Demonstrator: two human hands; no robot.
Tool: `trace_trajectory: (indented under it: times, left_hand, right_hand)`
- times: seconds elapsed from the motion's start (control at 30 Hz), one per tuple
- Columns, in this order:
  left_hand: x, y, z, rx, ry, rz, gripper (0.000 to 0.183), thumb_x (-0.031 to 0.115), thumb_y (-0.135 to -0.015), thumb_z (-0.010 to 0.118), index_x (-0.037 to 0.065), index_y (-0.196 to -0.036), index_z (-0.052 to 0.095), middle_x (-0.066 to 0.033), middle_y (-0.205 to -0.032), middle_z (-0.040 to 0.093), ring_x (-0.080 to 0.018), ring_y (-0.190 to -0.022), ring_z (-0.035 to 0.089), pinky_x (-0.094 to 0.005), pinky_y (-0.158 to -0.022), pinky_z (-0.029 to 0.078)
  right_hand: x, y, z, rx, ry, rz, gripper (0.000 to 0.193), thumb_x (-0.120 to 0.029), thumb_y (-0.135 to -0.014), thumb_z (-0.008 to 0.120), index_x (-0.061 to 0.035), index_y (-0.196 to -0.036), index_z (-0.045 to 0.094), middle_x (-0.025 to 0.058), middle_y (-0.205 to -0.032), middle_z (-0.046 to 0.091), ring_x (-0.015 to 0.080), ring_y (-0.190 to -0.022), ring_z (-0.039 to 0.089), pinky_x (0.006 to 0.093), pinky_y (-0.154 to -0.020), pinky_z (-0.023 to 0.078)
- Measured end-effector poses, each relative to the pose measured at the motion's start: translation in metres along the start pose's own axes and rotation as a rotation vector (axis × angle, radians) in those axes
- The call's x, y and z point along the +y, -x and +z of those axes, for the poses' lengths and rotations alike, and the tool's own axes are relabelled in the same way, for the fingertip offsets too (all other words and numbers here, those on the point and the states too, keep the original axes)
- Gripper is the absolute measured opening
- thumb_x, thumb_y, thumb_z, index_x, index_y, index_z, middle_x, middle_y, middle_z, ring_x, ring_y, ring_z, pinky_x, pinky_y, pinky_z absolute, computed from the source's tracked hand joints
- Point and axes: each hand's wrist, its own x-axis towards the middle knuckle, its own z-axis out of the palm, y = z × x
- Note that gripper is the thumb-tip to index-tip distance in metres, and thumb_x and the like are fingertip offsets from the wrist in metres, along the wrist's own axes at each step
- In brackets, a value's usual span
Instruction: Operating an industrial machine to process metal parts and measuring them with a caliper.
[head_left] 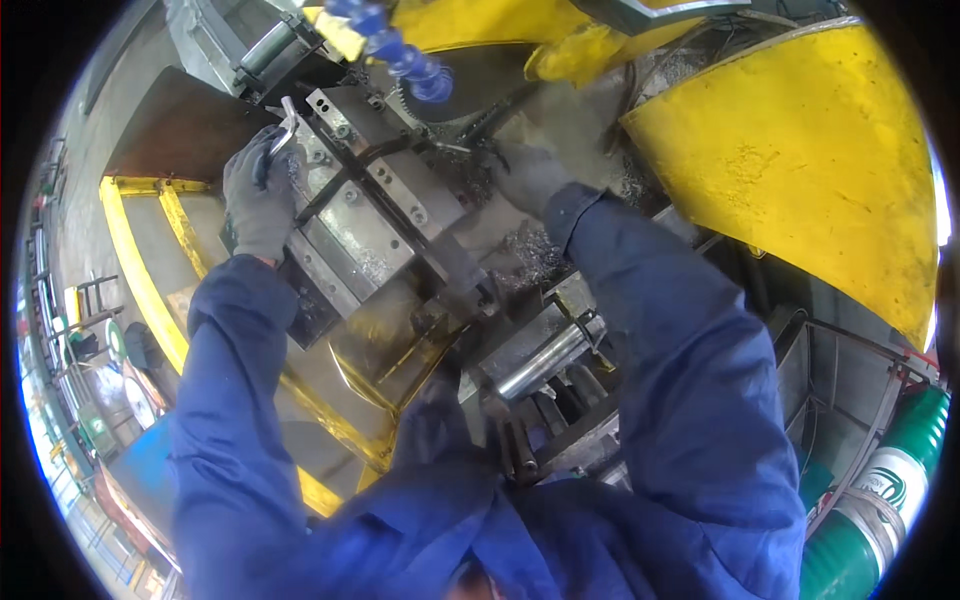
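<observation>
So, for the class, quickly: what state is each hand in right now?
Left hand: looks closed on a bent metal handle.
Right hand: blurred; open or closed cannot be told.

Gloves [260, 200] are grey, the lever [289, 118] silvery, sleeves [690, 330] blue, the panel [790, 170] yellow, the drum [882, 485] green and white.

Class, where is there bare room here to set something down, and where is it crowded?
The barest patch is the pale metal plate between the left hand and the dark bar, though chips dot its lower end. Crowded: around the right hand, with more chips below, the blue hose above-left, the yellow guard to the right.
</observation>
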Motion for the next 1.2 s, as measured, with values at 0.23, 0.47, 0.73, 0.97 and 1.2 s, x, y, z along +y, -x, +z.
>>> trace_trajectory:
  times: [0.23,0.47,0.73,0.97,1.2]
  left_hand:
    - [0.001,-0.003,0.003,-0.060,0.033,-0.124,0.033,0.005,-0.083,0.065,0.010,-0.114,0.073,-0.0035,-0.122,0.071,-0.0229,-0.114,0.060,-0.0344,-0.101,0.046]
    - [-0.004,-0.002,0.000,-0.072,0.025,-0.123,0.034,0.005,-0.084,0.065,0.008,-0.117,0.072,-0.0071,-0.123,0.069,-0.0234,-0.115,0.059,-0.0343,-0.102,0.045]
    - [0.007,-0.004,-0.002,-0.116,0.035,-0.158,0.033,0.006,-0.085,0.064,0.006,-0.117,0.071,-0.0084,-0.125,0.068,-0.0239,-0.115,0.059,-0.0345,-0.102,0.045]
    - [-0.005,-0.003,-0.005,-0.139,0.024,-0.161,0.029,0.012,-0.090,0.063,0.004,-0.117,0.071,-0.0093,-0.125,0.068,-0.0240,-0.113,0.060,-0.0338,-0.101,0.045]
    - [-0.005,0.001,-0.005,-0.111,-0.015,-0.217,0.030,0.016,-0.094,0.063,0.003,-0.121,0.068,-0.0103,-0.127,0.067,-0.0239,-0.113,0.061,-0.0326,-0.101,0.045]
  right_hand:
    - [0.011,-0.022,-0.032,-0.070,0.091,-0.158,0.042,-0.040,-0.100,0.044,-0.0106,-0.107,0.072,0.0145,-0.101,0.073,0.0353,-0.089,0.068,0.0439,-0.081,0.054]
    - [0.019,-0.058,-0.017,-0.114,0.326,-0.292,0.046,-0.047,-0.099,0.046,-0.0101,-0.104,0.072,0.0135,-0.098,0.074,0.0363,-0.087,0.068,0.0442,-0.079,0.054]
    - [0.022,-0.071,-0.030,-0.142,0.265,-0.386,0.048,-0.050,-0.099,0.047,-0.0102,-0.104,0.073,0.0153,-0.100,0.074,0.0377,-0.088,0.068,0.0447,-0.081,0.053]
    - [0.014,-0.098,-0.035,-0.176,0.314,-0.447,0.044,-0.046,-0.100,0.048,-0.0108,-0.107,0.073,0.0144,-0.102,0.074,0.0376,-0.090,0.068,0.0460,-0.085,0.052]
    - [0.024,-0.102,-0.023,-0.079,0.283,-0.528,0.033,-0.035,-0.099,0.051,-0.0108,-0.108,0.072,0.0120,-0.108,0.073,0.0357,-0.094,0.067,0.0451,-0.086,0.052]
